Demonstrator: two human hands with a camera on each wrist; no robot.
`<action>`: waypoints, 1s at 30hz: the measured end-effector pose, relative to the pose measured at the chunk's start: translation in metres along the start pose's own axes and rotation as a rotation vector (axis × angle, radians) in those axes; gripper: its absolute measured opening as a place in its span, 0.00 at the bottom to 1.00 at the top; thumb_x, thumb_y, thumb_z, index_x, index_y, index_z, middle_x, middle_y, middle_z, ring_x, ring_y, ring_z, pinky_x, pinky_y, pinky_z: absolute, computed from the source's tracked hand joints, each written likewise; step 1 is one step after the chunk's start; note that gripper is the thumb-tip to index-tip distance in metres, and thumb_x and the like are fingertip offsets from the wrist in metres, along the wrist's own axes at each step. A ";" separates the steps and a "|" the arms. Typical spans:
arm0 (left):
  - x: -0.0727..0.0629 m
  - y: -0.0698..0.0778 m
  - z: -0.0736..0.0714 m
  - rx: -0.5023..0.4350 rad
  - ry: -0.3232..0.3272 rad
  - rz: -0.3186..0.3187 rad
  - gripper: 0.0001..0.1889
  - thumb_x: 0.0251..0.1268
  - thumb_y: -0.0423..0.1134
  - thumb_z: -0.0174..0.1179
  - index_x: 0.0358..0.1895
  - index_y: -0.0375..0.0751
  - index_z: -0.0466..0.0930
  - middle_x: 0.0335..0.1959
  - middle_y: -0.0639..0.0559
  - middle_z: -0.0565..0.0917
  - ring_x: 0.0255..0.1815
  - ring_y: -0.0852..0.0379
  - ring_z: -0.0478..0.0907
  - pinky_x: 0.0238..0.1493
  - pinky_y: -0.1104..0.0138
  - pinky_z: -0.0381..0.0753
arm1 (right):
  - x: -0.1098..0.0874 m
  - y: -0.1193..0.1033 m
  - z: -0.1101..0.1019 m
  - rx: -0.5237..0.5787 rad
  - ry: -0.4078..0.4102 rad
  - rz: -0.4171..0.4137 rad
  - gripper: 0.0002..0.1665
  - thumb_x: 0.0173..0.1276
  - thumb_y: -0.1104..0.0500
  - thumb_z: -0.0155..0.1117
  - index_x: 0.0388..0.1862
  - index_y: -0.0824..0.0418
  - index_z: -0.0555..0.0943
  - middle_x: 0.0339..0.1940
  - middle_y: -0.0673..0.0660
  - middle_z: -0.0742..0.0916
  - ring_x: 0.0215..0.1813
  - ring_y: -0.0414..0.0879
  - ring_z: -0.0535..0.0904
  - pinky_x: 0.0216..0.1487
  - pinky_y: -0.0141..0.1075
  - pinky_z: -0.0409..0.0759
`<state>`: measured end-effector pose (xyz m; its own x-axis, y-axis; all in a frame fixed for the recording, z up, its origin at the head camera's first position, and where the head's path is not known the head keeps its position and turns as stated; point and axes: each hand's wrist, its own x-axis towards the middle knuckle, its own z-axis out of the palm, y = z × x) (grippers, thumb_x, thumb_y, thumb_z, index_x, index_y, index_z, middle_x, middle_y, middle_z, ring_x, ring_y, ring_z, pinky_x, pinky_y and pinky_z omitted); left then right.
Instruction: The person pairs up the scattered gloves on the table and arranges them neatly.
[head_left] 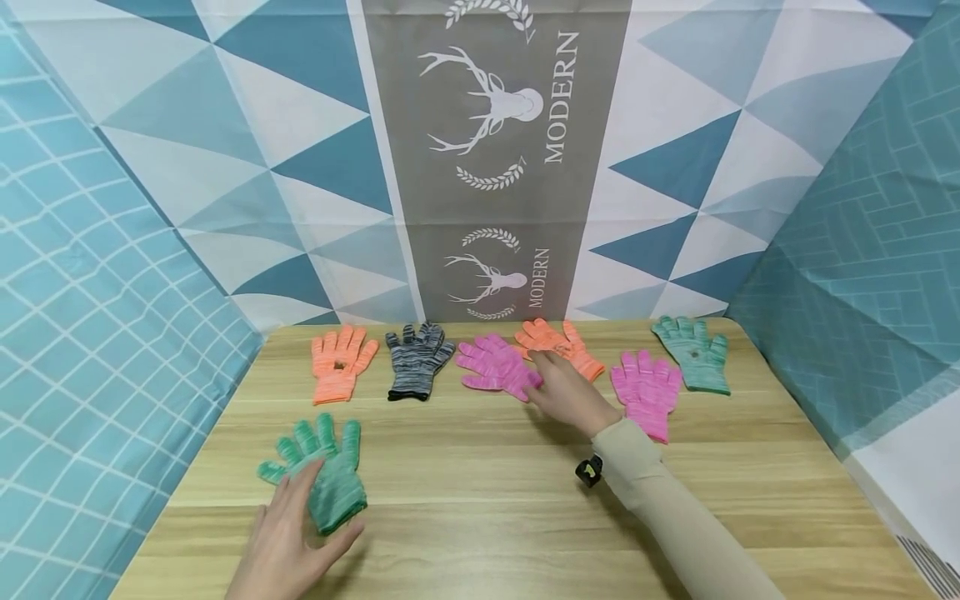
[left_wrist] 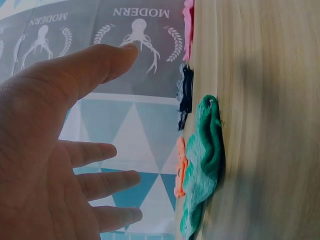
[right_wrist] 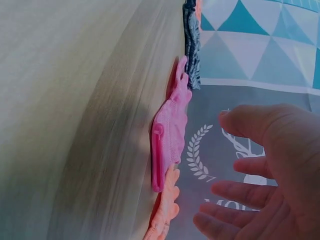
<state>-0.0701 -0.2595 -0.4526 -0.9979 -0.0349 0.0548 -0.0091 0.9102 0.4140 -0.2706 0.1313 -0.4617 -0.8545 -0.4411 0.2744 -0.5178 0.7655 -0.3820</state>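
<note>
My left hand (head_left: 288, 533) hovers above the near-left table, fingers spread, close to the cuff of a green knit glove (head_left: 337, 492). In the left wrist view a gap shows between that hand and the green glove (left_wrist: 204, 160). My right hand (head_left: 570, 393) reaches over the cuff end of a pink glove (head_left: 491, 364) near the table's back edge. An orange glove (head_left: 558, 343) lies just behind it, partly hidden by the fingers. Seen from the right wrist, the fingers (right_wrist: 250, 195) are extended and stand apart from the pink glove (right_wrist: 172, 125). Neither hand holds anything.
Along the back of the wooden table (head_left: 480, 517) lie another orange glove (head_left: 337, 364), a grey-black glove (head_left: 417, 360), a second pink glove (head_left: 648, 392) and a darker green glove (head_left: 697, 354). Patterned cloth (head_left: 495, 192) hangs directly behind the table.
</note>
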 end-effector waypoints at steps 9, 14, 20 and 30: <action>-0.006 -0.008 -0.002 0.004 -0.002 -0.011 0.54 0.59 0.68 0.68 0.79 0.40 0.56 0.74 0.28 0.67 0.70 0.13 0.58 0.57 0.20 0.60 | 0.012 0.002 0.004 0.013 -0.076 0.059 0.38 0.73 0.55 0.67 0.74 0.73 0.68 0.70 0.73 0.77 0.71 0.67 0.74 0.70 0.57 0.75; -0.007 -0.010 -0.003 0.027 -0.033 -0.048 0.56 0.59 0.70 0.67 0.80 0.38 0.54 0.75 0.25 0.65 0.72 0.13 0.56 0.59 0.19 0.57 | 0.018 0.007 0.007 0.028 -0.107 0.095 0.37 0.74 0.55 0.66 0.74 0.72 0.68 0.70 0.73 0.77 0.72 0.67 0.73 0.70 0.57 0.75; -0.008 -0.011 -0.003 0.031 -0.045 -0.069 0.56 0.59 0.70 0.66 0.81 0.39 0.53 0.75 0.25 0.64 0.73 0.15 0.55 0.59 0.17 0.55 | 0.022 0.011 0.017 0.026 -0.129 0.101 0.33 0.74 0.56 0.65 0.71 0.74 0.72 0.67 0.71 0.80 0.71 0.65 0.75 0.72 0.56 0.74; -0.011 -0.012 -0.003 0.026 -0.024 -0.064 0.55 0.59 0.69 0.68 0.80 0.39 0.55 0.75 0.25 0.65 0.73 0.15 0.56 0.57 0.17 0.56 | 0.035 0.018 0.033 -0.001 -0.083 0.080 0.15 0.74 0.62 0.63 0.53 0.72 0.81 0.42 0.65 0.85 0.48 0.57 0.81 0.52 0.50 0.82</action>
<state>-0.0590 -0.2716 -0.4557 -0.9964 -0.0840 0.0074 -0.0744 0.9169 0.3921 -0.3113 0.1143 -0.4881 -0.8934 -0.4163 0.1690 -0.4482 0.7998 -0.3992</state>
